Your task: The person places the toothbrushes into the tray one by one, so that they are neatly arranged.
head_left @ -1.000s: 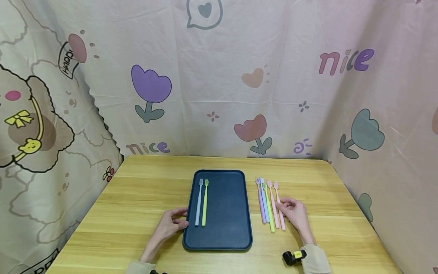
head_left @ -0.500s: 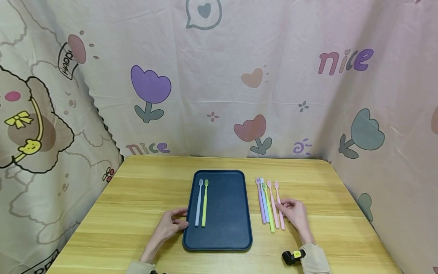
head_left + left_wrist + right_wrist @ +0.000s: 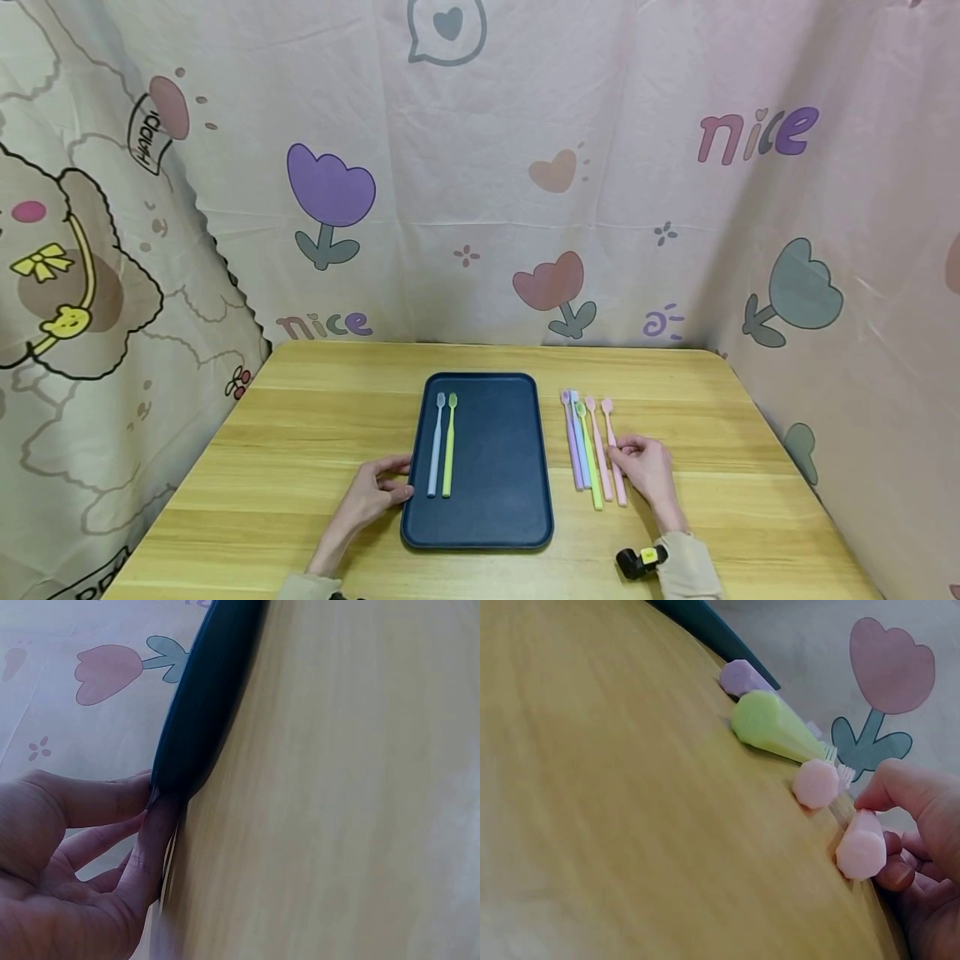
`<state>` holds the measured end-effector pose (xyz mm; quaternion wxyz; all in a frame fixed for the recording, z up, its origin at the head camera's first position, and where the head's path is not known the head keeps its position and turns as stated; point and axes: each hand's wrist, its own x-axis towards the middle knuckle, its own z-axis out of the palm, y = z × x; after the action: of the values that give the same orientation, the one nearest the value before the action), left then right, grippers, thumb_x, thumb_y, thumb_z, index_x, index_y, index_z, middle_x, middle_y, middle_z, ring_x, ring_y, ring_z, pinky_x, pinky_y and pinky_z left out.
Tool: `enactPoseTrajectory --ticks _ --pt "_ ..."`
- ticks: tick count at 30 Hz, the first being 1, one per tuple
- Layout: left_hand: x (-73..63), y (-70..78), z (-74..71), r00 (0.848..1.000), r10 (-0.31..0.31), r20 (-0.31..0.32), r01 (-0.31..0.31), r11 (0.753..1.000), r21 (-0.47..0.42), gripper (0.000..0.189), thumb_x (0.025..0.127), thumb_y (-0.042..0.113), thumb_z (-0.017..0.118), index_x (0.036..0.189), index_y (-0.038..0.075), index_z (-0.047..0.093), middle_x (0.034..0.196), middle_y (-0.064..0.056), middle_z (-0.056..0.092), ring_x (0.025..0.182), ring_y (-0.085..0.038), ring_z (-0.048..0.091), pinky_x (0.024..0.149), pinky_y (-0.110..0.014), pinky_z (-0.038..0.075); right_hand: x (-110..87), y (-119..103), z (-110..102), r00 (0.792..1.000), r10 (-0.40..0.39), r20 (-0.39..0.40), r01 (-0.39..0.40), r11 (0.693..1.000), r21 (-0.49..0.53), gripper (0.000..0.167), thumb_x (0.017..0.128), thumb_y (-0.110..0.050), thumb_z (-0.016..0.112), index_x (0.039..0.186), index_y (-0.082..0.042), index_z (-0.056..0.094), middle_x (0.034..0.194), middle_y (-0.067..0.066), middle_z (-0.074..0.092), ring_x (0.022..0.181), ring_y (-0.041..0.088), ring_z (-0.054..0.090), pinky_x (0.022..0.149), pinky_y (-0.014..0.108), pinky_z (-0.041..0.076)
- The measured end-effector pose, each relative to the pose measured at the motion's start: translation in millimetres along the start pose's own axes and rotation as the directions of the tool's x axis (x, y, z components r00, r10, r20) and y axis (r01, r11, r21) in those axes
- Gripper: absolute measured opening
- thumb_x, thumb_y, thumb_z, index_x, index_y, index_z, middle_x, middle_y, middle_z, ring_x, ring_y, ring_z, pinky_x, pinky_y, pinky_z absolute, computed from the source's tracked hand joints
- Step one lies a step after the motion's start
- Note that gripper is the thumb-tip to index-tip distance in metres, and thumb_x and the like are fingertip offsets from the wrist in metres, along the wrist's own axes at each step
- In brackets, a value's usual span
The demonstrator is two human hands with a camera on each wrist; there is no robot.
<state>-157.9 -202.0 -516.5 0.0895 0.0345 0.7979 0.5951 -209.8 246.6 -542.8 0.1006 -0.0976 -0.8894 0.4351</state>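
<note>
On the table lies a dark blue tray, with a blue toothbrush and a green toothbrush side by side near its left edge. My left hand pinches the tray's left rim between thumb and fingers, as the left wrist view confirms at the tray edge. Right of the tray, my right hand pinches the handle of the outermost pink toothbrush. Its blunt handle end faces the right wrist camera. Beside it lie another pink toothbrush, a yellow-green one, a blue one and a purple one.
The wooden table extends around the tray on all sides. A printed curtain hangs behind the table and along both sides. A black wrist camera sits by the right sleeve.
The pink toothbrush in my right hand has shifted very slightly right, away from its pink neighbour. My left hand and the tray stay as they were.
</note>
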Motion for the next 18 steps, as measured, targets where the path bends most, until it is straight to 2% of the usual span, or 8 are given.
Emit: enactPoseTrajectory --ticks 12,18 --pt "0.3 -0.5 0.8 1.000 -0.006 -0.007 0.006 1.000 -0.002 0.056 0.084 -0.009 0.070 0.136 -0.017 0.051 0.123 -0.035 0.061 0.093 -0.032 0.073 0.072 -0.020 0.058 -1.5 -0.6 -1.4 1.000 0.010 0.023 -0.010 1.000 0.010 0.019 0.083 -0.014 0.072 0.093 0.002 0.075 0.077 0.005 0.070 0.063 0.004 0.054 0.058 0.017 0.046" --pt "0.4 -1.0 0.5 1.000 -0.003 -0.008 0.003 1.000 0.000 0.056 0.084 -0.009 0.070 0.135 -0.017 0.051 0.123 -0.035 0.061 0.093 -0.032 0.073 0.072 -0.020 0.057 -0.6 2.3 -3.0 0.996 0.036 0.086 -0.045 0.993 0.110 0.021 0.089 -0.011 0.070 0.100 0.006 0.071 0.082 0.006 0.069 0.064 0.004 0.056 0.059 0.018 0.049"
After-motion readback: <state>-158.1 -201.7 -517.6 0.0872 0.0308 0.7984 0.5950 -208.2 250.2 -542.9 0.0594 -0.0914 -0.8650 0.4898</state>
